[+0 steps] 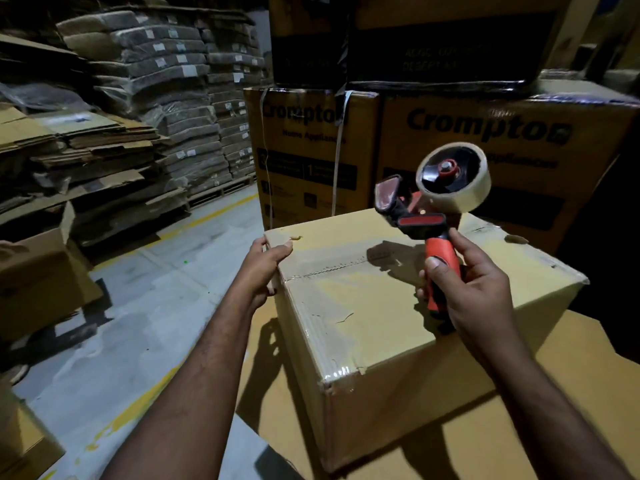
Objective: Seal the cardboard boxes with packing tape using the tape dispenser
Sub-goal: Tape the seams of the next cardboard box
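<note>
Forearms first, both bare, reaching out over a wide carton [540, 427] that carries the box [363, 313]. That box sits with one corner toward me, flaps down, with glossy tape over its near edges and a strip with a toothed end across the top. Left hand [266, 268] holds its far left corner, thumb on top and fingers [272, 289] curled down the side, steadying it. Right hand [474, 292] has its fingers wrapped round the orange handle of the dispenser [415, 220], which is raised clear above the box top with the roll [453, 178] up and away from me and the blade end to the left.

I judge the dispenser light and stiff, best held low on the handle as it is now. The film will be thin, sticky and quick to cling to itself. The box looks stiff but dented at its corners, and its taped skin is probably slick, so an edge or corner is the place to hold.

Behind stand printed cartons [485, 140]. To the left, across the floor [145, 306], are stacks of flat cardboard [104, 143].
</note>
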